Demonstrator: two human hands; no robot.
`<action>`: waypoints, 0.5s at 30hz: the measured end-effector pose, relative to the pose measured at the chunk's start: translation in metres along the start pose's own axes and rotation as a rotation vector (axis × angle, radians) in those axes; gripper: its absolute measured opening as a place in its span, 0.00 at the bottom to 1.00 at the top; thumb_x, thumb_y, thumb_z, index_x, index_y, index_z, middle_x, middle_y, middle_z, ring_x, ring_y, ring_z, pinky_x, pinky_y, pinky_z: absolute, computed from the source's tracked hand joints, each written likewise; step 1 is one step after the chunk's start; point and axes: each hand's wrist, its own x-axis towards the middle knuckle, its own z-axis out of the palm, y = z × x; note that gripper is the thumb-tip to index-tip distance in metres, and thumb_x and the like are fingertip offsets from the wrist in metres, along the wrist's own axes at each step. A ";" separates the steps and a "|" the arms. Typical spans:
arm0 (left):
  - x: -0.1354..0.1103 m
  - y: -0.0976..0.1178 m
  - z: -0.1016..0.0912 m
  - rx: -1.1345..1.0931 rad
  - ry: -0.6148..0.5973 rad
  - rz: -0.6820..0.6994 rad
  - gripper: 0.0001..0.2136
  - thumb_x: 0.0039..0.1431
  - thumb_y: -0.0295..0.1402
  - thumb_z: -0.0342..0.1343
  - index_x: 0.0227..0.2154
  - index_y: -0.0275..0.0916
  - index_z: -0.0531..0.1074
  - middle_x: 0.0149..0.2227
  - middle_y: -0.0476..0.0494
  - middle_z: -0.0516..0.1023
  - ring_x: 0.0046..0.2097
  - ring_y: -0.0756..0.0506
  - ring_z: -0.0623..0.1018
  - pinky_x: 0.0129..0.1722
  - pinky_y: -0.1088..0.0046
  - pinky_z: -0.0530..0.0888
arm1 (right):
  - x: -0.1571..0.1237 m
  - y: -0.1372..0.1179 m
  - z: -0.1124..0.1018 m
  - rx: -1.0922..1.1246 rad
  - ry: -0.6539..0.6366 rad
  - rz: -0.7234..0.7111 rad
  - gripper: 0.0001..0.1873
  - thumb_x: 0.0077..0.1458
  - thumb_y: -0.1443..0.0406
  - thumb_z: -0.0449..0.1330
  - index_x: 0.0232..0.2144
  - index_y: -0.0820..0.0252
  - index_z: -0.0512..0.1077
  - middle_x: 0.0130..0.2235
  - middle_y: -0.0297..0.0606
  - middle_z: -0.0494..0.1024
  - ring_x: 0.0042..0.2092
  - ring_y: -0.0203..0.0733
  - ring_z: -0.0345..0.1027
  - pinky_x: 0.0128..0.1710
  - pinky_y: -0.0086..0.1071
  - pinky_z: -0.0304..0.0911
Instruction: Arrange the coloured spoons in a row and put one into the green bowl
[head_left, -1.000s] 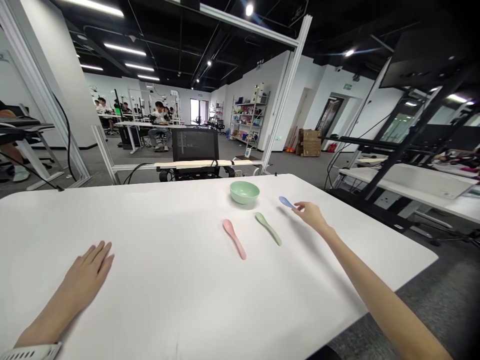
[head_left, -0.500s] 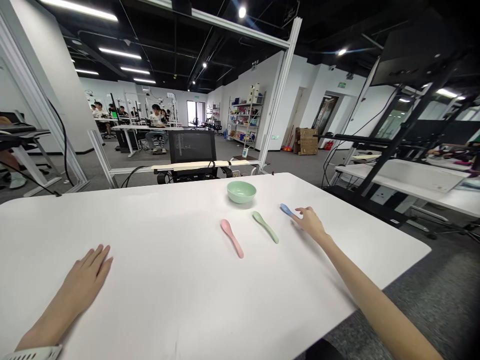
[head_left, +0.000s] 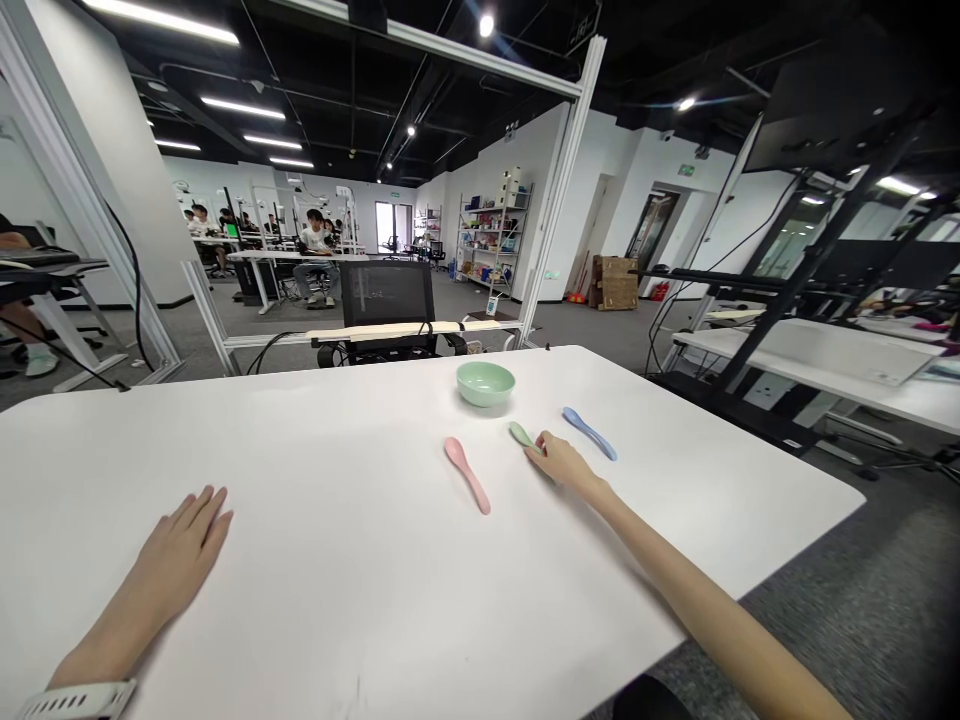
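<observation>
My right hand [head_left: 562,465] lies over the handle of a pale green plastic spoon [head_left: 521,433], with its fingers closed around it and the handle's end hidden. A light blue spoon [head_left: 590,433] lies just right of my hand, not touched. To the left is a pink spoon [head_left: 466,475], and behind them stands a pale green bowl [head_left: 485,384]. All rest on a white table [head_left: 315,450]. My left hand [head_left: 184,540] lies flat on the tabletop, fingers apart, touching nothing else.
A black mesh chair [head_left: 386,293] stands beyond the table's far edge, inside an aluminium frame [head_left: 562,190]. A black stand and white desk [head_left: 810,350] are to the right. Seated people [head_left: 315,255] work at distant desks.
My right hand has moved left from the blue spoon onto the green spoon. The blue spoon now lies fully visible on the table. My left hand has barely moved.
</observation>
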 end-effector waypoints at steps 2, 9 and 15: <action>0.000 0.005 -0.002 -0.038 -0.001 -0.015 0.39 0.63 0.50 0.38 0.67 0.27 0.70 0.73 0.22 0.68 0.76 0.26 0.65 0.74 0.41 0.61 | -0.004 -0.008 0.001 -0.030 0.025 0.008 0.05 0.72 0.64 0.53 0.45 0.58 0.68 0.48 0.53 0.84 0.47 0.52 0.80 0.38 0.34 0.60; -0.006 0.056 -0.053 -0.727 0.062 -0.319 0.23 0.55 0.45 0.59 0.51 0.39 0.80 0.68 0.29 0.77 0.73 0.27 0.70 0.74 0.45 0.64 | -0.035 -0.054 0.013 0.264 -0.037 -0.131 0.06 0.75 0.60 0.46 0.46 0.53 0.60 0.37 0.44 0.83 0.35 0.49 0.76 0.33 0.35 0.59; -0.013 0.081 -0.096 -1.654 0.165 -0.693 0.19 0.59 0.28 0.53 0.52 0.39 0.77 0.56 0.32 0.84 0.55 0.43 0.85 0.54 0.62 0.83 | -0.053 -0.094 0.031 0.337 -0.202 -0.198 0.18 0.69 0.45 0.56 0.38 0.50 0.60 0.26 0.39 0.79 0.31 0.49 0.75 0.33 0.35 0.60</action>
